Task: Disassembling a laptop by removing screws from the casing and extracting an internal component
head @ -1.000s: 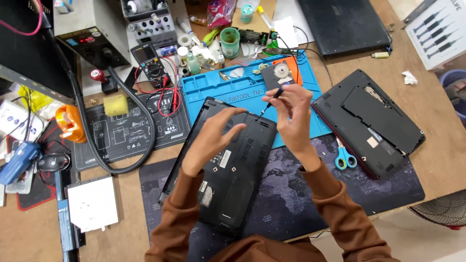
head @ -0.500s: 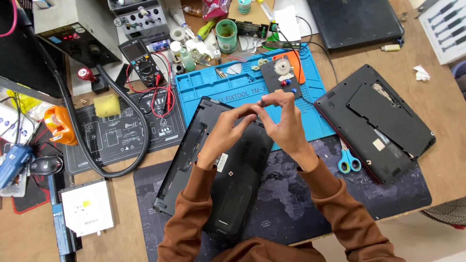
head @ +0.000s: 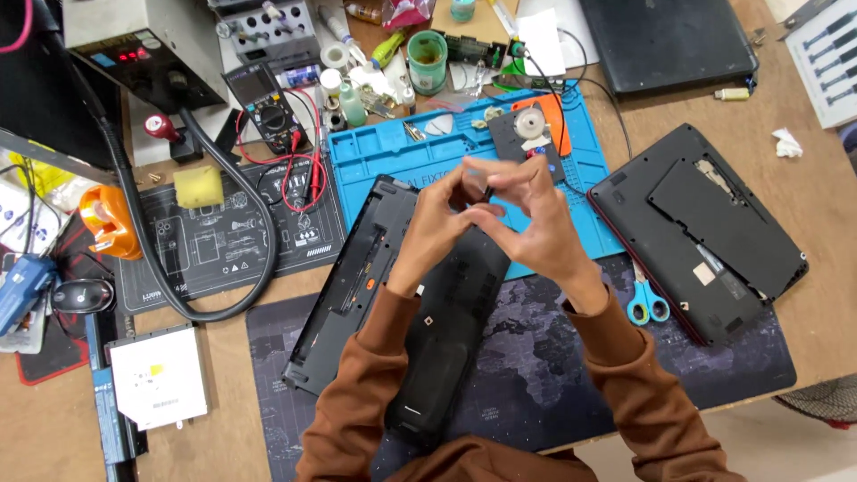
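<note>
Above the upturned black laptop [head: 420, 312], which lies bottom side up partly on the dark desk mat [head: 553, 375] and partly on the blue repair mat [head: 420, 152], both hands meet in mid-air. The left hand [head: 437, 228] and the right hand [head: 527, 223] bring their fingertips together around something small and dark, possibly a slim tool; it is too small to tell what it is, so I cannot tell whether either hand is clamped on it. Both wrists come out of brown sleeves [head: 375, 393]. Right of the hands, a second black laptop base [head: 705, 223] rests on the wooden table [head: 821, 205], with blue-handled scissors [head: 644, 303] just beside its near corner. Farther left sit a yellow sponge [head: 198, 186], a multimeter [head: 261, 96] with red leads, and a white drive [head: 159, 377].
</note>
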